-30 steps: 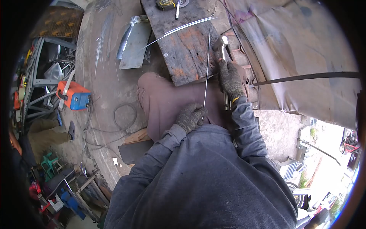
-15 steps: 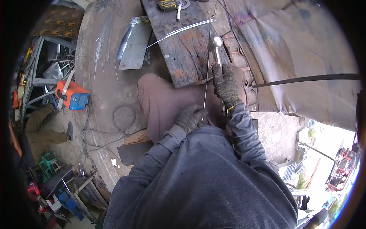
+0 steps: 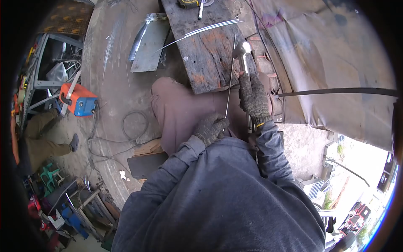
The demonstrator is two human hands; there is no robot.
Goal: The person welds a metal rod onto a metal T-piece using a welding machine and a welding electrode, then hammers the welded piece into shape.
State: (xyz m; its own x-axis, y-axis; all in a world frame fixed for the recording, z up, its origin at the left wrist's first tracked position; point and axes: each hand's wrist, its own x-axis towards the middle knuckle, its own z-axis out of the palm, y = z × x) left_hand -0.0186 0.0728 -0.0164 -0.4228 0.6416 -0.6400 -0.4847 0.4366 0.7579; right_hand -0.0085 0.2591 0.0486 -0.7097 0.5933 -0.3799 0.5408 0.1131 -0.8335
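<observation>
My left hand [image 3: 211, 127], in a dark knitted glove, is closed near my lap around the lower end of a thin metal rod [image 3: 230, 90]. The rod slants up and away, its far end over the weathered wooden plank [image 3: 199, 67]. My right hand [image 3: 255, 98], gloved the same way, grips a shiny metal hammer [image 3: 244, 63] by its handle. Its rounded head is raised beside the rod's far part, apart from it. Several thin rods [image 3: 214, 26] lie across the plank. A marker [image 3: 201, 10] and a yellow-black tape measure [image 3: 189, 3] are at its far end.
A bent metal sheet [image 3: 150, 52] lies on the floor left of the plank. Farther left stands an orange-blue machine [image 3: 79, 101] with looped cable [image 3: 136, 137]. A person's trousered legs [image 3: 46, 150] show at the left edge. A dark metal bar [image 3: 336, 92] juts in from the right.
My right hand and the hammer have shifted slightly right and nearer to me. The rod's far end has tilted a little right; my left hand stays in place.
</observation>
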